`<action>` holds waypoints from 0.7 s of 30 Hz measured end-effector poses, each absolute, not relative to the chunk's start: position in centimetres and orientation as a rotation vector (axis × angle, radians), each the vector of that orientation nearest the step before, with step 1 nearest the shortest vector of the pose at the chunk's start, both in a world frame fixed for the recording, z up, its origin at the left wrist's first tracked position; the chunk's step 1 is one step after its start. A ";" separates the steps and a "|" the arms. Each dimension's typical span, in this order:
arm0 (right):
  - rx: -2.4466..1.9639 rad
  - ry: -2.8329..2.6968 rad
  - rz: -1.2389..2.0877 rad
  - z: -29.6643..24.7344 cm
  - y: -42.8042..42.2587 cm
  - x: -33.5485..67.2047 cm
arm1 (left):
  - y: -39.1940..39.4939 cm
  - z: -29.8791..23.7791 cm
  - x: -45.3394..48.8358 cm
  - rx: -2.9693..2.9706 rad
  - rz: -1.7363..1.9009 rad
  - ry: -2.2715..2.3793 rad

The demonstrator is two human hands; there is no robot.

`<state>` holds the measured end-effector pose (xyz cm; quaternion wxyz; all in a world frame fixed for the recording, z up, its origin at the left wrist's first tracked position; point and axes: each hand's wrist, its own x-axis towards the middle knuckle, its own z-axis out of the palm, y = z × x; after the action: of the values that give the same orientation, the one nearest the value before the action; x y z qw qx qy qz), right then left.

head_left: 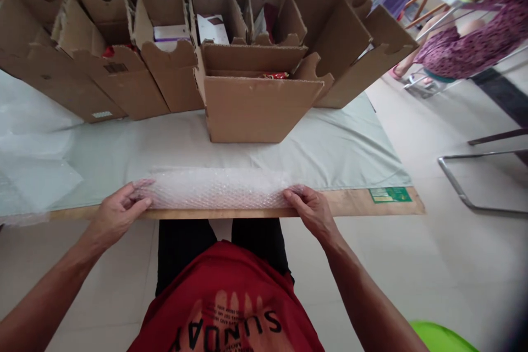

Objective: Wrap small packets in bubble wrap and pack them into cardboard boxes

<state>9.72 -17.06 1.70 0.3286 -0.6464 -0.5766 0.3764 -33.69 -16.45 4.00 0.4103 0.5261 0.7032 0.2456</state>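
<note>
A long strip of bubble wrap (pixel 218 188) lies flat along the front edge of the table, its layers clear and shiny. My left hand (pixel 119 209) pinches its left end between thumb and fingers. At the right end, my right hand (pixel 309 206) grips the wrap the same way, thumb on top. Whether anything is rolled inside the wrap I cannot tell. Just beyond it stands a cardboard box (pixel 259 110), open at the top, with something red and shiny inside.
Several open cardboard bins (pixel 165 80) line the back of the table, some holding small packets. More clear plastic wrap (pixel 33 159) lies at the left. A green label (pixel 390 194) sits on the wooden edge. A seated person (pixel 462 49) is at the upper right, near a metal chair frame (pixel 454 181).
</note>
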 end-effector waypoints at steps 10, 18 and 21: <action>-2.002 -1.644 0.542 1.1 -17.3 8.9 | -15.4 1.3 -31.5 1.824 0.552 2.113; -2.013 -1.757 0.186 -0.5 -17.8 9.7 | -16.4 0.8 -31.5 2.248 0.542 2.224; -1.851 -1.822 -0.107 0.4 -18.3 9.2 | -17.7 1.7 -28.8 2.458 0.739 2.085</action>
<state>9.20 -18.28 0.44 0.2678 -0.6860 -0.6753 -0.0395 -28.84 -17.68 1.67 -0.0824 0.7408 0.6283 0.2227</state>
